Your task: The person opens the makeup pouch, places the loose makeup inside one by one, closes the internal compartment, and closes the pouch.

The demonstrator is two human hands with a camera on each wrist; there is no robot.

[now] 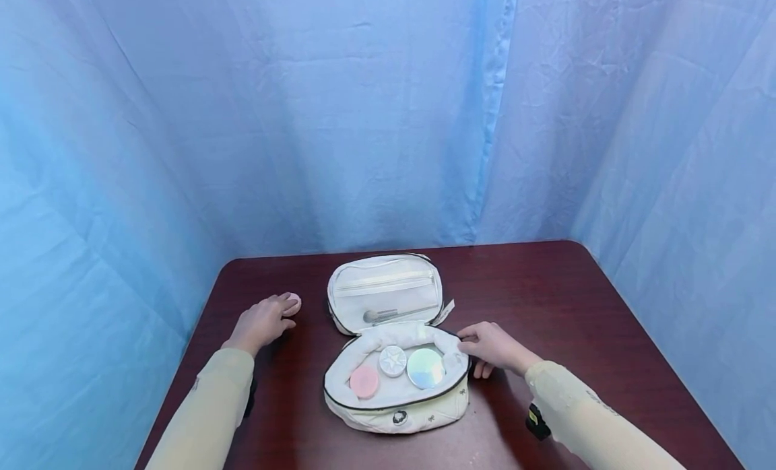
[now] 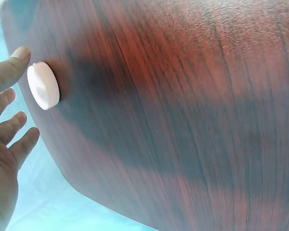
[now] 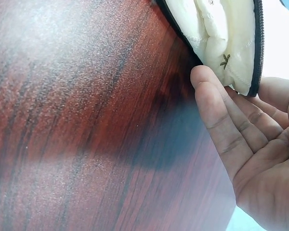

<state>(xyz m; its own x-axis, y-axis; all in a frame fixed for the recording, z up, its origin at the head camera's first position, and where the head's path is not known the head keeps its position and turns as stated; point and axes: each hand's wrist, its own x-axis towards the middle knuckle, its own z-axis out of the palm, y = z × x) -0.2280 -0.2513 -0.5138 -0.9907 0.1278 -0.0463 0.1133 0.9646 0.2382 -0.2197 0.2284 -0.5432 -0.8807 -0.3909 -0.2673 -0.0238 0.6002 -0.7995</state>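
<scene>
My left hand (image 1: 259, 323) reaches over a small round pale-pink case (image 1: 294, 304) on the left part of the table. In the left wrist view the case (image 2: 43, 86) sits on the wood beside the spread thumb and fingers, which are not closed round it. My right hand (image 1: 494, 347) holds the right rim of a cream makeup bag (image 1: 400, 419). The right wrist view has its fingers (image 3: 216, 108) along the bag's outer side and the thumb at the black zipper edge. Inside the unzipped bag lie a pink round case (image 1: 364, 382), a star-patterned white jar (image 1: 393, 361) and a shiny round disc (image 1: 426, 367).
The bag's lid (image 1: 384, 281) is folded back toward the far edge, with a makeup brush (image 1: 382, 316) lying across its inner side. Blue cloth (image 1: 376, 120) hangs behind and at both sides of the dark red wooden table (image 1: 533, 281).
</scene>
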